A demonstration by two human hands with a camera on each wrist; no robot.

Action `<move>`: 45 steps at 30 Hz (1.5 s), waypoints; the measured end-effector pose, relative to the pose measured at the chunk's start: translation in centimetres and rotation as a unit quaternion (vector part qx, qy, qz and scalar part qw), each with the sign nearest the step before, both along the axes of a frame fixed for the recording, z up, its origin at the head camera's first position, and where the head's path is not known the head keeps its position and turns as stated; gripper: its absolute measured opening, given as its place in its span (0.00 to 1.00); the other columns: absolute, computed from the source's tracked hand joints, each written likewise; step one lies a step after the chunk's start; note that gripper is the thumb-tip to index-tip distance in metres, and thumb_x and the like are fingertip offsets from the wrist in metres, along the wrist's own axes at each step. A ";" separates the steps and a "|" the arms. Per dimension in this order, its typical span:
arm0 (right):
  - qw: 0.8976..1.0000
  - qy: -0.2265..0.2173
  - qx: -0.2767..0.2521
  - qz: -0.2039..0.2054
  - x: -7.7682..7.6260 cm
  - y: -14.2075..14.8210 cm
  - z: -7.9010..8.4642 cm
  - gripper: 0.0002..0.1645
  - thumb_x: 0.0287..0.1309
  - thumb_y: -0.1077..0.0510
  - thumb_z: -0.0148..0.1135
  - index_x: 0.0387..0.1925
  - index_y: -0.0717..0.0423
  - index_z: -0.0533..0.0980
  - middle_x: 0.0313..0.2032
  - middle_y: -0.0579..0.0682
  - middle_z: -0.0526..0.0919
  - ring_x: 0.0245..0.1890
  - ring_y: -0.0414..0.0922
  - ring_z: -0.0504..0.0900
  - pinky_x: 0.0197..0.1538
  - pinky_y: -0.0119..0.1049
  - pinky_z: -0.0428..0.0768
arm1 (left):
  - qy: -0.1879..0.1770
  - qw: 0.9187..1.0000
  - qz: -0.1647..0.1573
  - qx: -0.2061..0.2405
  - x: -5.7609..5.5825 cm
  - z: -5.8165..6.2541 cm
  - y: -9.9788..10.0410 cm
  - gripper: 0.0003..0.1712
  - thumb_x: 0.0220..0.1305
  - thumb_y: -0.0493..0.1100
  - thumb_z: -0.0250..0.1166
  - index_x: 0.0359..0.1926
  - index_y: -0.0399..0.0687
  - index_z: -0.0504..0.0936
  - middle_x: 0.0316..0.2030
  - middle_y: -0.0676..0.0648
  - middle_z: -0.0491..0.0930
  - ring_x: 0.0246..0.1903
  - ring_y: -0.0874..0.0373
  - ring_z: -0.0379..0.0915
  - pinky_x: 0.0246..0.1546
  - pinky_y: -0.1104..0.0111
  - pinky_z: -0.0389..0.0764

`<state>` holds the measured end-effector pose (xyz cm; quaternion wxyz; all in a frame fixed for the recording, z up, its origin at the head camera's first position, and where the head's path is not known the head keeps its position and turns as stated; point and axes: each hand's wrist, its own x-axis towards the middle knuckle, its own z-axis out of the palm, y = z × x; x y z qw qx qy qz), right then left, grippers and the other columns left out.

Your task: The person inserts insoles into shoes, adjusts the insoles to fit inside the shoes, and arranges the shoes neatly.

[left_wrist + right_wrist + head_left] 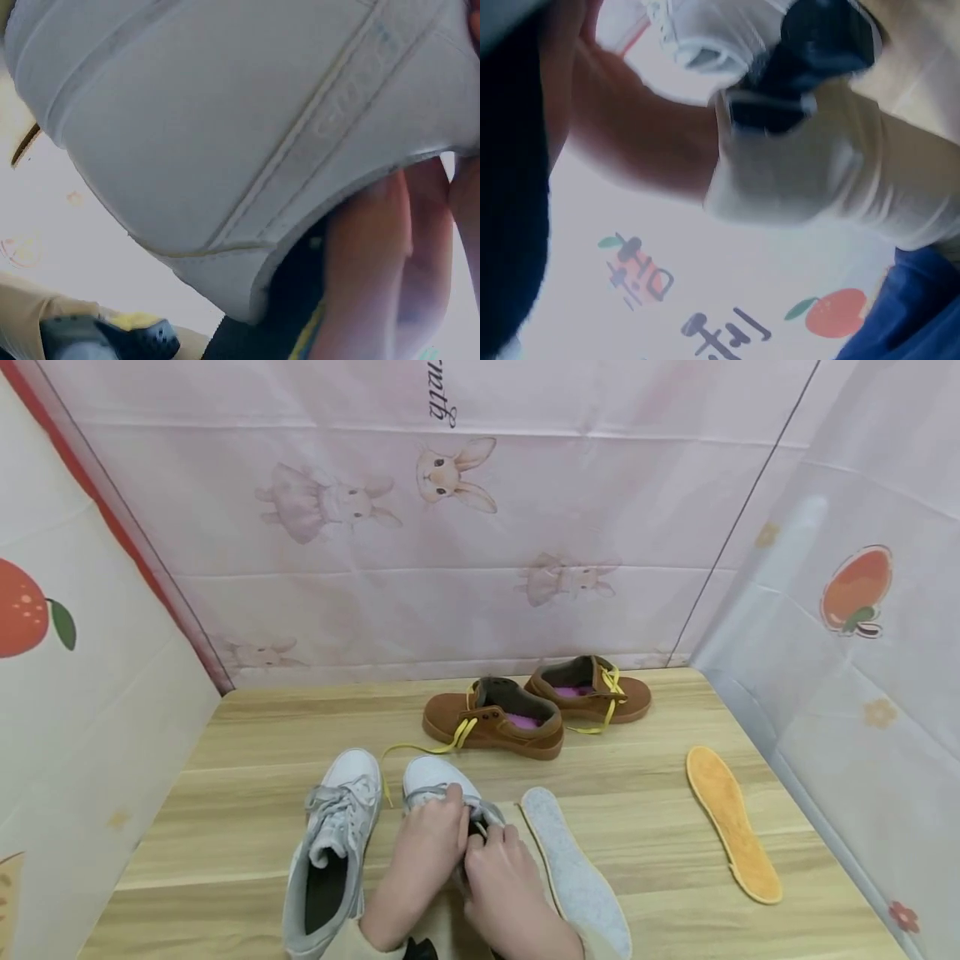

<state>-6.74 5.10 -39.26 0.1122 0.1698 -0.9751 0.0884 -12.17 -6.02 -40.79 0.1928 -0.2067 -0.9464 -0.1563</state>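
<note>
A white sneaker [437, 772] with grey laces stands toe away at the front middle, largely covered by both hands. My left hand [427, 847] grips it around the tongue and laces, fingers curled. Beside it my right hand [510, 881] holds the edge of the shoe opening with bent fingers; the fingertips are partly hidden. In the left wrist view the sneaker's side [202, 127] fills much of the picture, with fingers [367, 262] at the collar. Immediately left is the matching white sneaker [330, 852], laced. A grey insole [577, 877] lies flat close by my right hand.
Two brown shoes [491, 718] with yellow laces and purple insides sit at the back of the wooden table [247, 777]; one lace trails toward the white sneakers. An orange insole [733, 827] lies at the right. Printed cloth walls [337, 610] enclose the back and sides.
</note>
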 end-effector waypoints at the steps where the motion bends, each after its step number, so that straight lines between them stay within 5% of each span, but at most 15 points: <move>1: 1.000 0.008 0.008 -0.008 0.3 0.2 0.2 0.16 0.36 0.54 0.71 0.26 0.58 0.74 0.24 0.55 0.73 0.25 0.51 0.70 0.27 0.41 0.70 | 0.005 1.000 0.001 0.002 0.0 -0.1 0.0 0.11 0.55 0.38 0.64 0.26 0.42 0.69 0.11 0.46 0.70 0.10 0.50 0.70 0.09 0.63 0.64; 7: 0.997 -0.023 0.044 -0.053 1.4 1.3 1.4 0.30 0.28 0.43 0.72 0.32 0.59 0.73 0.23 0.57 0.72 0.25 0.54 0.72 0.23 0.48 0.67 | 0.019 1.000 -0.004 0.018 -0.2 -0.2 -0.1 0.12 0.55 0.38 0.65 0.26 0.41 0.69 0.10 0.46 0.69 0.10 0.48 0.70 0.09 0.62 0.64; 13: 0.996 -0.068 0.041 -0.042 1.3 1.9 1.8 0.27 0.33 0.41 0.68 0.28 0.58 0.75 0.22 0.57 0.72 0.21 0.52 0.73 0.20 0.46 0.71 | -0.006 1.000 -0.003 0.018 -0.3 -0.1 -0.1 0.11 0.55 0.38 0.65 0.26 0.42 0.69 0.11 0.47 0.69 0.10 0.50 0.69 0.09 0.63 0.64; 25: 0.996 0.054 0.067 0.021 1.3 1.8 0.4 0.14 0.32 0.51 0.66 0.07 0.53 0.74 0.21 0.54 0.71 0.21 0.49 0.68 0.20 0.41 0.64 | -0.024 0.999 -0.005 0.025 -0.3 0.1 -0.3 0.11 0.56 0.37 0.64 0.25 0.42 0.69 0.11 0.46 0.69 0.11 0.49 0.71 0.09 0.63 0.64; 31: 0.997 0.040 0.068 0.006 1.2 1.5 0.6 0.10 0.32 0.55 0.68 0.09 0.53 0.76 0.21 0.54 0.72 0.21 0.49 0.69 0.21 0.40 0.67 | -0.027 0.999 -0.012 0.029 -0.4 0.2 -0.3 0.11 0.57 0.37 0.63 0.26 0.42 0.69 0.10 0.48 0.68 0.11 0.50 0.70 0.09 0.64 0.63; 39: 1.000 0.012 -0.010 -0.009 0.8 1.7 0.4 0.08 0.29 0.60 0.66 0.07 0.53 0.76 0.22 0.53 0.72 0.23 0.47 0.71 0.23 0.39 0.75 | -0.026 0.999 -0.024 0.021 -0.6 0.0 -0.4 0.09 0.57 0.37 0.63 0.27 0.40 0.70 0.12 0.47 0.69 0.11 0.52 0.69 0.09 0.65 0.63; 45: 0.997 0.055 -0.042 0.017 0.3 1.9 -0.4 0.09 0.33 0.62 0.63 0.07 0.55 0.75 0.22 0.49 0.71 0.22 0.46 0.69 0.25 0.36 0.73 | -0.020 0.999 -0.043 0.001 -0.7 0.1 -0.4 0.07 0.56 0.34 0.61 0.30 0.39 0.70 0.11 0.49 0.68 0.10 0.54 0.68 0.10 0.66 0.63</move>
